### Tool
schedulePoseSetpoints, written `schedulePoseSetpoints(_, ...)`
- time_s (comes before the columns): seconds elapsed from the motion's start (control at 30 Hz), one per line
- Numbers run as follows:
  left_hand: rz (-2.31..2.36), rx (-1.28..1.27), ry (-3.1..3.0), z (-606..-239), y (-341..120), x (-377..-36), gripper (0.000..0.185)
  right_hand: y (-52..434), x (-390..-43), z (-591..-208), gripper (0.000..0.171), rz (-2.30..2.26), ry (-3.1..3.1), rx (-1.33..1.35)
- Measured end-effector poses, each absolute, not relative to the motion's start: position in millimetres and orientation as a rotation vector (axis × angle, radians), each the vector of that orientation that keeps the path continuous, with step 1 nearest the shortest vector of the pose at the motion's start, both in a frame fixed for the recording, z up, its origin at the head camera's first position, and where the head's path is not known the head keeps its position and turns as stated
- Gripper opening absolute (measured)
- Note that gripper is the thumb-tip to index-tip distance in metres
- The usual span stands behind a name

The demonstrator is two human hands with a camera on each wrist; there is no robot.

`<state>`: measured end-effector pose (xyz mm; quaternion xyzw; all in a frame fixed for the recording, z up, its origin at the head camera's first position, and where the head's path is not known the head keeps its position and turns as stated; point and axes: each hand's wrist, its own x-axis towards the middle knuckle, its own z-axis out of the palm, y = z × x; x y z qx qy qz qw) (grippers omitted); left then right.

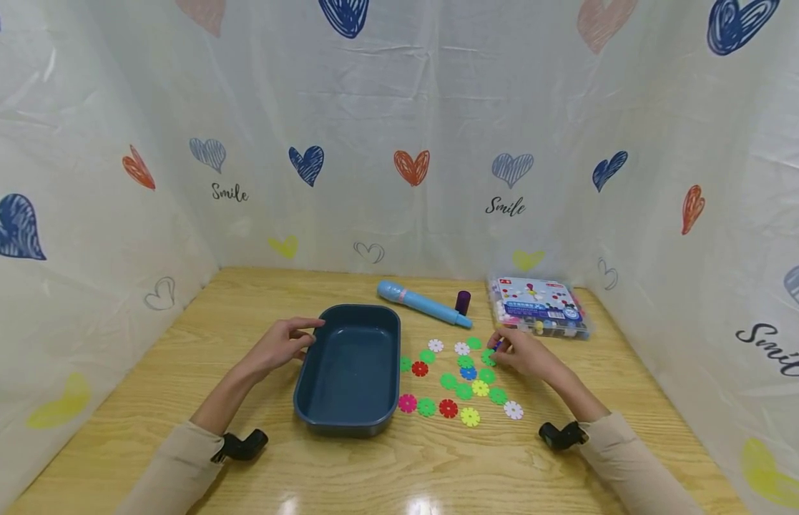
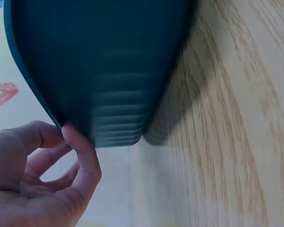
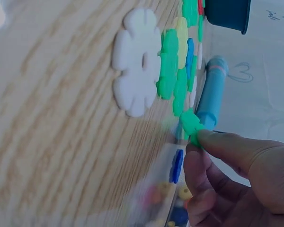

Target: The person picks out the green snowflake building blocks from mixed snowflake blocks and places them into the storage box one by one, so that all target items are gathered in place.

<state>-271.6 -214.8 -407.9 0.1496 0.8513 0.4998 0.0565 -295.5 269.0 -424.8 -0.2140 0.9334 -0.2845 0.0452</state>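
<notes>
My left hand (image 1: 285,346) pinches the rim of a dark teal tub (image 1: 350,372) between thumb and index finger. In the left wrist view the fingertips (image 2: 71,132) sit at the tub's edge (image 2: 26,71). The tub's inside floor is bare. Over on the right, my right hand (image 1: 524,352) pinches a green snowflake disc (image 3: 191,125) between thumb and fingers. A dark blue disc (image 3: 178,165) lies near those fingers, close to them. More flat flower-shaped discs in green, white, red, yellow and pink are spread between tub and hand, among them a white one (image 1: 513,410).
A light blue wand-shaped tool (image 1: 425,304) lies behind the discs, beside a small dark purple cylinder (image 1: 463,302). At the back right sits a clear box of colored beads (image 1: 539,307). A heart-printed curtain (image 1: 412,214) encloses the wooden table (image 1: 257,293).
</notes>
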Motion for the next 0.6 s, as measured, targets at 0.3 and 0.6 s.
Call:
schedulePoseSetpoints(0.3,1.529,0.424,2.580,-408.3,-214.6,-272.2,0.039,263.9,-297.8,-418.2,0.012,-0.905,2.862,-0.792)
schedulePoseSetpoints(0.6,1.535,0.395,2.566,-408.6,-215.1,-273.3,0.039,246.6,-296.2,-402.2,0.016,-0.938,2.798,-0.828)
